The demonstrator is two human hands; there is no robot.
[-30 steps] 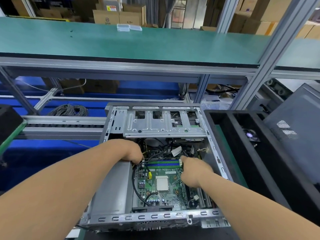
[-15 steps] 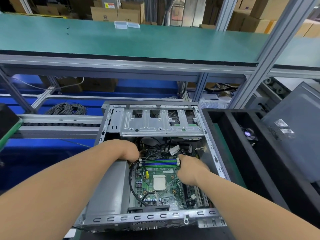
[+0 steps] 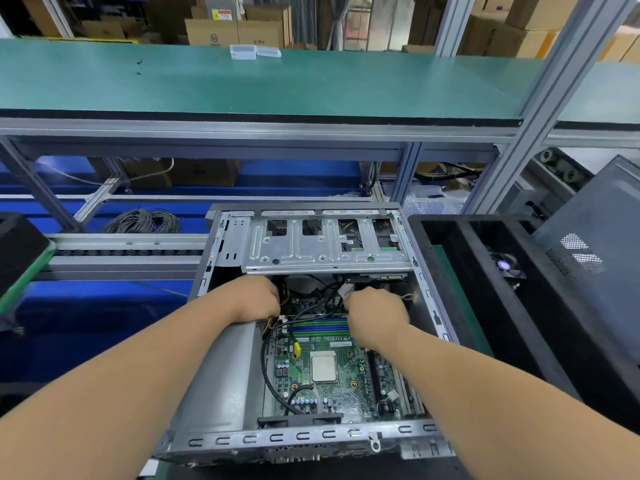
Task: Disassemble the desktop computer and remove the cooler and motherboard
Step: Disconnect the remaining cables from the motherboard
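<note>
Both hands moved deeper under drive cage point(image 3: 325, 244), left hand point(image 3: 258, 299) and right hand point(image 3: 375, 315) among cables point(image 3: 311, 306), grips indiscernible, motherboard point(image 3: 329, 372) seated

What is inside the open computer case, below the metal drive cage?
The green motherboard with bare processor, black cables, both hands reaching in. Their fingertips are hidden.

1 open computer case point(image 3: 304, 439) holds 1 green motherboard point(image 3: 329, 382) with 1 bare square processor point(image 3: 323, 366) and 1 yellow connector point(image 3: 297, 348). 2 hands reach inside: the left hand point(image 3: 258, 299) and the right hand point(image 3: 375, 315). 2 clear plastic boxes point(image 3: 255, 51) sit on the green shelf point(image 3: 277, 81). 1 coil of cable point(image 3: 143, 221) lies behind.
</note>
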